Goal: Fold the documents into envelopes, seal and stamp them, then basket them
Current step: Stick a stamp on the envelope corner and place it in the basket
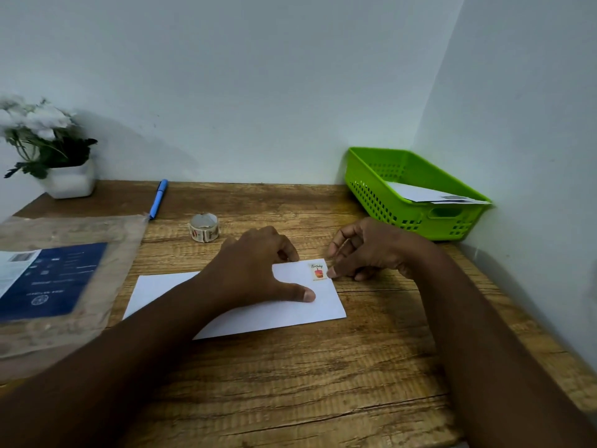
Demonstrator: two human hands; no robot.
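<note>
Left hand (258, 270) lies palm-down on the white envelope (284, 305), fingers loosely bent, thumb pressing it to the tabletop (307, 383); right hand (365, 250), fingers curled, touches a fingertip to the stamp (318, 271) at the envelope's corner; beyond it a green basket (381, 202) holds envelopes; sticker roll (203, 227) sits beyond the left hand.

Flat white paper envelope (284, 305) mid wooden desk (323, 399), L hand (255, 270) pressing on it w/ thumb out, R hand (365, 250) fingertip at small birthday-cake sticker stamp (318, 271) in its far-right corner; green perforated plastic basket (381, 202) w/ white envelopes beyond-right.
</note>
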